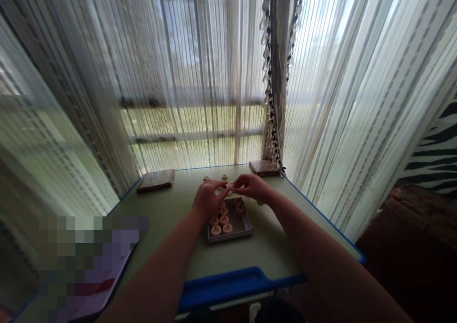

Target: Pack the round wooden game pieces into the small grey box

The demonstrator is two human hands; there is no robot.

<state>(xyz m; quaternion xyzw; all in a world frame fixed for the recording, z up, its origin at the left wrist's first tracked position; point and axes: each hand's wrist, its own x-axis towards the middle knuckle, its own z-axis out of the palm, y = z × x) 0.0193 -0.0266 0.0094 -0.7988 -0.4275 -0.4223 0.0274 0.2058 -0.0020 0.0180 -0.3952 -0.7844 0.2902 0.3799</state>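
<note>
A shallow box (pixel 231 239) on the table holds round Chinese chess pieces. Red-marked ones, such as this Chinese chess piece (pixel 227 228), stand in rows along its left side. A dark-marked piece (pixel 240 210) lies at the right. Above the box's far edge, my right hand (pixel 253 187) pinches a small pale Chinese chess piece (pixel 232 186) between thumb and fingers. Close by on the left, my left hand (pixel 209 198) has its fingers stretched toward that piece, thumb apart. It covers part of the left row.
Loose pieces (pixel 224 177) lie beyond my hands. Flat patterned boxes stand at the table's back left (pixel 156 180) and back right (pixel 264 167). A blurred tablet-like screen (pixel 103 270) is at the left. The table has a blue edge (pixel 228 285), with sheer curtains (pixel 200 75) behind.
</note>
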